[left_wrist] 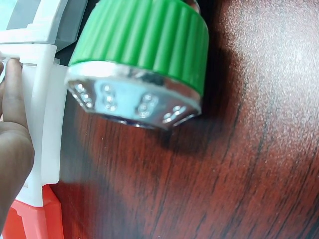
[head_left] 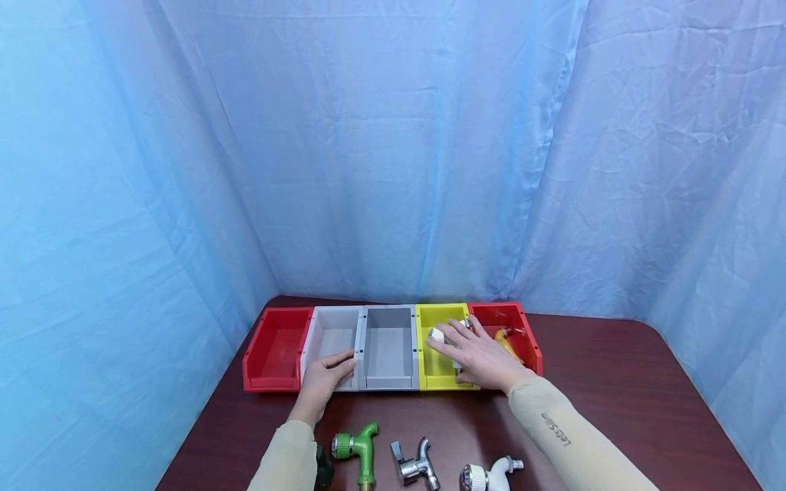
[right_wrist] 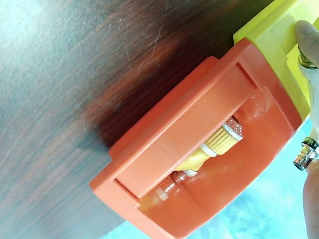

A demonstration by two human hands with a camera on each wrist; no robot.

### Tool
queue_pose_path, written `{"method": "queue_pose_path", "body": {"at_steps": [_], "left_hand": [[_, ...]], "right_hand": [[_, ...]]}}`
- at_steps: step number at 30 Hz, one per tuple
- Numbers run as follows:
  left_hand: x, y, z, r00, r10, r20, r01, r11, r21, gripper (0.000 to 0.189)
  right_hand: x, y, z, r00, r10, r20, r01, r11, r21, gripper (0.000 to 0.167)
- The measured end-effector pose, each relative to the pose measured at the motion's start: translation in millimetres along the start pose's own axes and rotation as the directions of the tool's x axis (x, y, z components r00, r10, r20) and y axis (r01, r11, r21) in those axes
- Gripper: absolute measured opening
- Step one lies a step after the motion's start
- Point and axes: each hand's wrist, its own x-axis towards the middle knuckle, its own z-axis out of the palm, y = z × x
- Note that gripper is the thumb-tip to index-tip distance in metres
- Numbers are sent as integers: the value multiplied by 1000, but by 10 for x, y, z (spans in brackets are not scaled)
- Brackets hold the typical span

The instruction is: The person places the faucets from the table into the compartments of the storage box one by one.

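Note:
My right hand (head_left: 482, 354) is over the yellow bin (head_left: 436, 383), holding a white faucet (right_wrist: 313, 94) between thumb and fingers. That faucet's white knob (head_left: 437, 335) shows beside the fingers; most of its body is hidden under the hand in the head view. My left hand (head_left: 323, 382) rests on the white bin (head_left: 312, 341), its fairly straight fingers touching near the right wall. On the table in front are a green faucet (head_left: 364, 450), a chrome faucet (head_left: 416, 467) and another white faucet (head_left: 496, 475). The green knob (left_wrist: 142, 35) looms close in the left wrist view.
A grey bin (head_left: 389, 385) stands between the white and yellow ones. Red bins (head_left: 273, 384) end the row on both sides; the right one (right_wrist: 169, 149) holds a yellow faucet (right_wrist: 199, 157). A dark object (head_left: 323, 469) lies by the left sleeve. Blue curtains (head_left: 381, 170) surround the table.

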Motion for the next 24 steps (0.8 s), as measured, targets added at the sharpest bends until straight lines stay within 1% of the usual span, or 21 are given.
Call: {"method": "queue_pose_path", "body": {"at_steps": [5,6,9,12,13,16,24], "left_hand": [[-12,16,9,1000,3,4,-3,1000,-10,43],[-39,57,15,1000,4,7,-3,1000,-9,42],[-48,67,22,1000,2,6,-2,1000,-4,41],[-42,54,23,1000,-1,-1,1,1000,-1,41],[-14,11,19,1000,-3,-4,3,1000,-2,41],[0,-5,17,1000,-7,-8,7,1000,-1,41],[-12,8,16,1000,-10,-2,10,1000,12,42]], "right_hand": [[19,-11,-28,1000,-1,21,1,1000,22,102],[26,-17,-36,1000,-1,30,0,1000,26,102],[46,-28,-55,999,-1,55,-1,999,38,101],[66,-38,-62,998,-6,66,2,998,56,101],[70,-40,-67,997,-7,71,3,998,63,101],[82,-53,-90,996,-9,85,2,996,85,102],[111,-67,-146,993,-11,114,-3,993,121,101]]}}
